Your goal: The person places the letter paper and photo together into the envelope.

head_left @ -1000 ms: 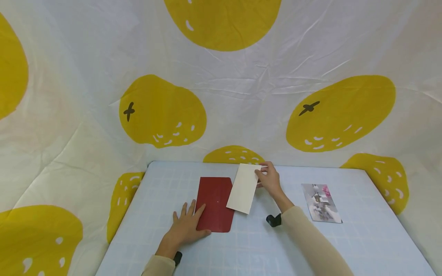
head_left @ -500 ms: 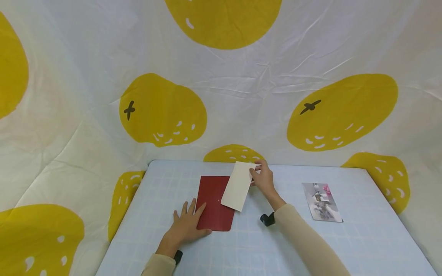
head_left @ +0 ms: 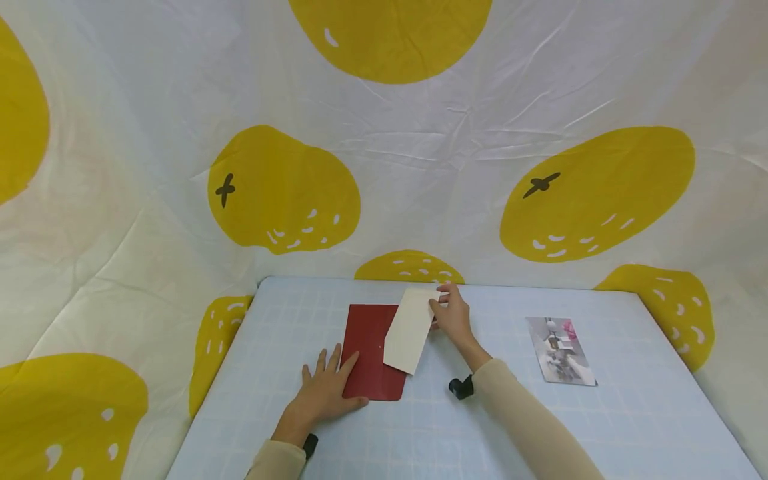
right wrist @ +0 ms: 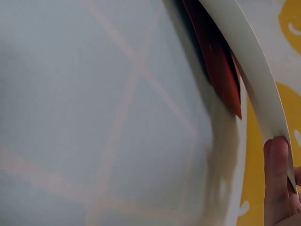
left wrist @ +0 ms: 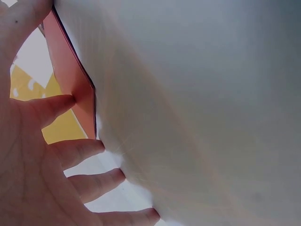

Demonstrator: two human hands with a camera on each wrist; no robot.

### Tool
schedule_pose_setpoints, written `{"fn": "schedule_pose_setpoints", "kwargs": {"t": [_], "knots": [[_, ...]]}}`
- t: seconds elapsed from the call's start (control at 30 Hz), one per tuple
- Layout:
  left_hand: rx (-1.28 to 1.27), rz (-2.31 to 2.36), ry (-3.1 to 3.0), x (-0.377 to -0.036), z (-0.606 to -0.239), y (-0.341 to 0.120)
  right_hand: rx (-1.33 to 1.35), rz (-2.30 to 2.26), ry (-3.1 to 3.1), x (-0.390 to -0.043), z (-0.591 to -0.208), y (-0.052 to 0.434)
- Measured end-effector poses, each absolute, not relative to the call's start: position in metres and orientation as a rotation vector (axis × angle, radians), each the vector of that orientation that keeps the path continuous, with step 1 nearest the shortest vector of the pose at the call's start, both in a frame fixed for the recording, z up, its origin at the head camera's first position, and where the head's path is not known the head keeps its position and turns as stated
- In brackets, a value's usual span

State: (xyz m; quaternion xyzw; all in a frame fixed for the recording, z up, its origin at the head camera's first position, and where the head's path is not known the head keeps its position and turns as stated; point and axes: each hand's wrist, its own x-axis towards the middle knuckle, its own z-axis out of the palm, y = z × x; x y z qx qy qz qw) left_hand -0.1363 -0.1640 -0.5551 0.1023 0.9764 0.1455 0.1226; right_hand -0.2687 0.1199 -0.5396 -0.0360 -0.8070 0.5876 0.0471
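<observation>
- While the right hand (head_left: 454,320) holds it, the white card (head_left: 408,333) slants with its long axis running from the tabletop's far edge towards its near edge, the far end tipped to the right.
- Thumb and fingers of that hand are clamped on the card's far right corner; the card bows along its length in the right wrist view.
- Its near end points towards the tabletop's near edge and a little left, covering part of the right side of the red envelope (head_left: 369,333); whether the two touch, I cannot tell.
- Left of the tabletop's middle, the envelope has its long axis almost straight from far edge to near edge.
- The left hand (head_left: 323,395), fingers spread apart, rests at the envelope's near left corner, index finger on its left side.
- Well apart, towards the right edge of the tabletop (head_left: 420,440), lies a picture card (head_left: 561,351), its long axis slanting from far left to near right.
</observation>
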Motion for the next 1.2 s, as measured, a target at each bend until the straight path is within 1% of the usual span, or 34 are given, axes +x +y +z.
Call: {"fn": "schedule_pose_setpoints", "kwargs": {"t": [0.2, 0.5, 1.2], "knots": [[0.303, 0.432, 2.845, -0.137, -0.555, -0.164, -0.138, 1.867, -2.455, -0.262, -0.548, 0.11], [0.302, 0.431, 2.85, -0.138, -0.558, -0.164, -0.113, 1.885, -2.449, -0.252, -0.551, 0.099], [0.294, 0.433, 2.854, -0.137, -0.556, -0.164, -0.07, 1.877, -2.489, -0.242, -0.561, 0.089]]}}
